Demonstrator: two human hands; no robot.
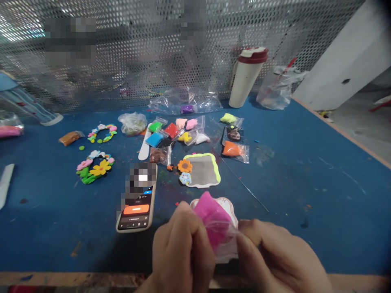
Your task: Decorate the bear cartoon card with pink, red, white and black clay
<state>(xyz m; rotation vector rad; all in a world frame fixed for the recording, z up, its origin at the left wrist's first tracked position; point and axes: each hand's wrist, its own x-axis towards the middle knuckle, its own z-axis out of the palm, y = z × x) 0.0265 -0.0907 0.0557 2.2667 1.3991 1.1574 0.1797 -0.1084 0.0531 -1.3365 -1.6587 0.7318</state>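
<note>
Between my two hands is a small clear plastic bag of bright pink clay (212, 215). My left hand (181, 244) is closed on the bag's left side, fingers curled. With thumb and forefinger, my right hand (269, 252) pinches the bag's right edge. Partly hidden beneath them lies a white piece with a scalloped, patterned edge (229, 204). Just beyond it is a small mirror (204, 171) whose frame is partly covered in yellow-green clay, with an orange flower (185, 165) and a light blue flower (185, 178) at its left side.
A phone (137, 199) lies left of the mirror, and a thin metal rod (244, 185) right of it. Bagged clays, such as an orange one (232, 149), lie behind. Two flower-decorated rings (99, 167) sit left. A tumbler (248, 77) and a plastic cup (276, 89) stand at the back.
</note>
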